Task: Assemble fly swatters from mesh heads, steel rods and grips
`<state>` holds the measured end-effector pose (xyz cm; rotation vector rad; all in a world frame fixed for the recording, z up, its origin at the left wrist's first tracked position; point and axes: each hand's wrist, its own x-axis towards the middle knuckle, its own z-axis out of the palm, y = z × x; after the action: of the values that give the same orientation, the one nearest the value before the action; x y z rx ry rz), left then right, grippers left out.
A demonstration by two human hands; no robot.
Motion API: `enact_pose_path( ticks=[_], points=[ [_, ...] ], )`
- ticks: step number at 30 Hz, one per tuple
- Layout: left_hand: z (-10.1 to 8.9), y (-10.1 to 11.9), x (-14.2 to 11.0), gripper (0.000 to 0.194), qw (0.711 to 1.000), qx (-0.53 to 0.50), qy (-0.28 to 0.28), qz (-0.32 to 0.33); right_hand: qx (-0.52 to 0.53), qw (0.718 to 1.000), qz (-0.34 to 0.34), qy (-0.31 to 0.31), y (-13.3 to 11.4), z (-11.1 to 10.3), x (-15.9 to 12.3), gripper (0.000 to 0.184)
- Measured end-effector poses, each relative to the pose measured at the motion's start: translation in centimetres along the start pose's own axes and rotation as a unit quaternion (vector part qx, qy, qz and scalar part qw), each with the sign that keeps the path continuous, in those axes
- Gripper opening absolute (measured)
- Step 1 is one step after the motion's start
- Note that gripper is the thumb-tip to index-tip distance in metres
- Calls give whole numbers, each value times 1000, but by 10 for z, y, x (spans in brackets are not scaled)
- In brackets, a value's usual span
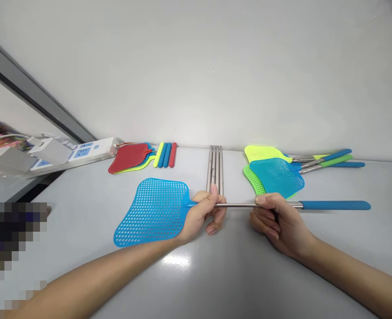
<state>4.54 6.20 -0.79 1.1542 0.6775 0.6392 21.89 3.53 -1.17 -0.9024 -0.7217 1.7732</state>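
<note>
I hold a blue fly swatter (152, 212) level above the white table (215, 274). Its mesh head points left and its blue foam grip (335, 205) points right. My left hand (204, 215) is closed on the metal rod just beside the head. My right hand (275, 221) pinches the metal rod (240, 205) further right, thumb on top.
Several bare metal rods (215, 168) lie at the back centre. A stack of red, yellow and blue swatter heads (131, 157) and loose foam grips (165, 154) lie back left. Assembled swatters (275, 175) are piled back right. A power strip (86, 150) sits far left.
</note>
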Motion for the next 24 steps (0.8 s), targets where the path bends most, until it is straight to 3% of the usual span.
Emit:
enact_pose_path(
  ticks=[24],
  points=[
    [-3,-4,0,54,999,-11,7,30,25,999,-29,31,-5,0,2,37]
  ],
)
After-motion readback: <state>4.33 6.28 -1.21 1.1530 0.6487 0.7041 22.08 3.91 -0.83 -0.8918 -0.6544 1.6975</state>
